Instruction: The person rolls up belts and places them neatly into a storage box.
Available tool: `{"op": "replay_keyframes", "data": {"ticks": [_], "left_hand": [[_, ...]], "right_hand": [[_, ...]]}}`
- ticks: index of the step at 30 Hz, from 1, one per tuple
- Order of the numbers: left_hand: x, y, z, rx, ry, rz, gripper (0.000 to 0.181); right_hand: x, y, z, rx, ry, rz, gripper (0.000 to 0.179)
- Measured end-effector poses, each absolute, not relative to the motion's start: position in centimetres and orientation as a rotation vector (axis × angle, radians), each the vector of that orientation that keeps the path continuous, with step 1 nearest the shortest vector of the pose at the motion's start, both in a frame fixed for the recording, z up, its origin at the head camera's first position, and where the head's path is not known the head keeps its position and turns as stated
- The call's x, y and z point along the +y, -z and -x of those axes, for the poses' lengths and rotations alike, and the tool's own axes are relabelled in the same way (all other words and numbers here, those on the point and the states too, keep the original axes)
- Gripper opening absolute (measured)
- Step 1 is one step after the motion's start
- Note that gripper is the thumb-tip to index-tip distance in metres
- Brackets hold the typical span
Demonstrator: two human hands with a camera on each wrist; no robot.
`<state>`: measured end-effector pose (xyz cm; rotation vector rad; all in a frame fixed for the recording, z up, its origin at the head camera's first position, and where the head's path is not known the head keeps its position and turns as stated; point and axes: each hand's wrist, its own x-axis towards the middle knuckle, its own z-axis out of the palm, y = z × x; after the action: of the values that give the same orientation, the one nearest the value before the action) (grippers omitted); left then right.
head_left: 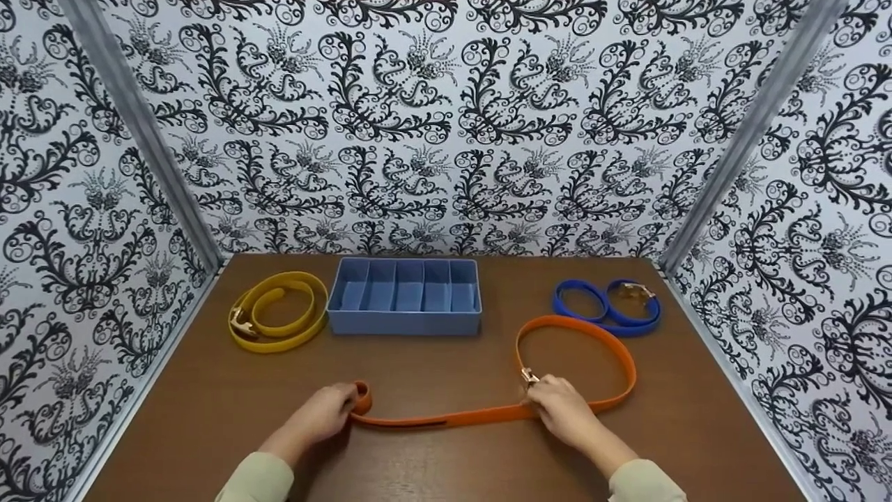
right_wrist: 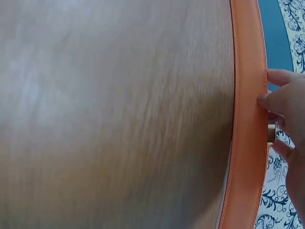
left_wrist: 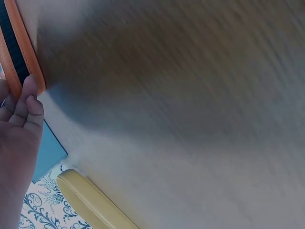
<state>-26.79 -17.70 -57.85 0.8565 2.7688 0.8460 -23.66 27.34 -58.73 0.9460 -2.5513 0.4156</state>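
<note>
The orange belt (head_left: 488,415) crosses the table (head_left: 390,464) near six o'clock, looping out toward three. At eight, the left hand (head_left: 325,413) pinches its coiled end (head_left: 364,402); at four, the right hand (head_left: 561,410) grips it near the buckle (head_left: 529,376), seemingly to steady the span between. Both wrist views reveal edge stitching the head view loses; only the head view shows the blue belt (head_left: 631,328), at two.

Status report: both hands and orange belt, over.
Left hand holds rolled end of orange belt. Right hand pinches belt near buckle. Blue belt close to loop.
</note>
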Motion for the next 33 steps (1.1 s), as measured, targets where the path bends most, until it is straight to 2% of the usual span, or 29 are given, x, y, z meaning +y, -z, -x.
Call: {"op": "replay_keyframes", "data": {"ticks": [4, 11, 17, 26, 33], "left_hand": [[-18.0, 58.1, 26.7, 2.839, -0.859, -0.912, 0.019], [-17.8, 58.1, 26.5, 2.855, -0.888, -0.876, 0.021], [-17.4, 58.5, 26.4, 2.892, -0.871, -0.82, 0.017], [-16.7, 58.6, 25.8, 2.935, -0.873, -0.652, 0.011], [-16.0, 58.1, 25.3, 3.001, -0.845, -0.597, 0.012]], "right_hand": [[26.4, 58.5, 23.5, -2.572, -0.358, -0.892, 0.026], [23.6, 58.3, 22.6, -2.724, -0.287, -0.82, 0.015], [19.5, 58.1, 22.3, -2.703, -0.186, -0.773, 0.022], [13.0, 59.8, 21.5, -2.368, -0.15, -0.792, 0.026], [10.7, 59.8, 21.5, -2.388, -0.238, -0.922, 0.018]]}}
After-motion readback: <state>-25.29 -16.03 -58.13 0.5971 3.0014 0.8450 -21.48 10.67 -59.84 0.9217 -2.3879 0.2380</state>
